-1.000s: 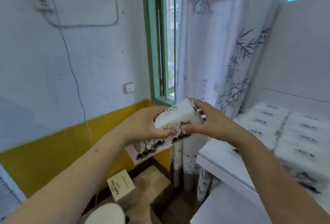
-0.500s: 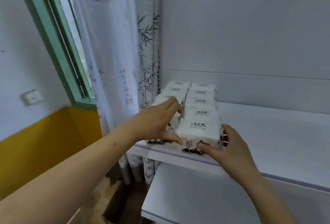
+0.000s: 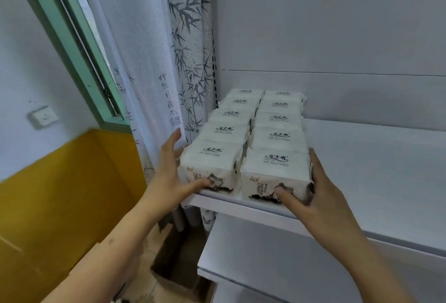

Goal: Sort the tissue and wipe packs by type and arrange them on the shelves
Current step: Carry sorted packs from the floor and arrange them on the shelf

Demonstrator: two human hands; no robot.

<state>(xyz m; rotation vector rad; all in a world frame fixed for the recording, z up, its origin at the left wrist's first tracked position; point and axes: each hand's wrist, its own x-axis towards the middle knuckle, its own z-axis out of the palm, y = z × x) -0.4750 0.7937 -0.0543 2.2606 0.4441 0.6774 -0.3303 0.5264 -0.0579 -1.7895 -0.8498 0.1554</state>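
Note:
Two rows of several white tissue packs with black ink print stand on the left end of a white shelf (image 3: 374, 170). The front-left pack (image 3: 212, 158) and the front-right pack (image 3: 275, 165) sit at the shelf's front edge. My left hand (image 3: 169, 177) lies flat against the left side of the front-left pack, fingers straight, thumb on its front face. My right hand (image 3: 321, 196) presses the right side of the front-right pack, thumb on its front face. Both hands bracket the two rows from outside.
A bamboo-print curtain (image 3: 154, 61) hangs just left of the shelf, beside a green window frame (image 3: 79, 49). A lower white shelf (image 3: 265, 254) sits beneath. A cardboard box (image 3: 173, 288) stands on the floor below. The shelf's right part is bare.
A pack held in both hands a second ago now stands at the front of the rows. My hands have moved apart to the outer sides of the two front packs.

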